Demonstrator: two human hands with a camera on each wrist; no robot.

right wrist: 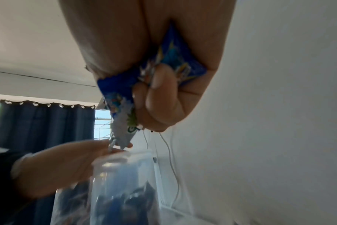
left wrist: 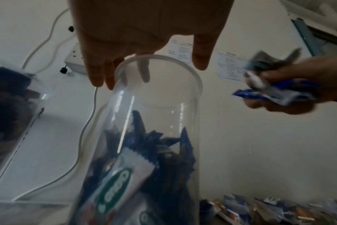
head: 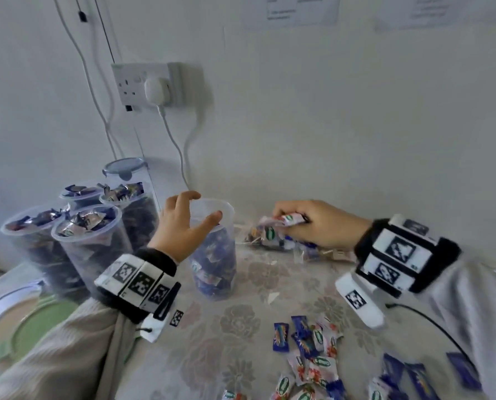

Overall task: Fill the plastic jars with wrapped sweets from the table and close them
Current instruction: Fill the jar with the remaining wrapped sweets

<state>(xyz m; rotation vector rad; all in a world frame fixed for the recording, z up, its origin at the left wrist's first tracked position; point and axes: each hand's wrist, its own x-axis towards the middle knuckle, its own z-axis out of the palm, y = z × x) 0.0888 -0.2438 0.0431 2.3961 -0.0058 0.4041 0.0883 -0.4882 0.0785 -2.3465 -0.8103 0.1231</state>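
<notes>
A clear plastic jar stands open at the table's middle, about half full of blue and white wrapped sweets. My left hand hovers at its rim, fingers spread and straight, fingertips against the outside of the rim and the thumb apart from it. My right hand is just right of the jar, level with its rim. It grips a bunch of wrapped sweets, blue and white ones sticking out of the fist. Loose sweets lie on the near right of the table.
Several filled jars without lids crowd the left, with a lidded one behind them. A clear bag of sweets lies under my right hand. A round green and clear object sits at the far left. Cables hang from a wall socket.
</notes>
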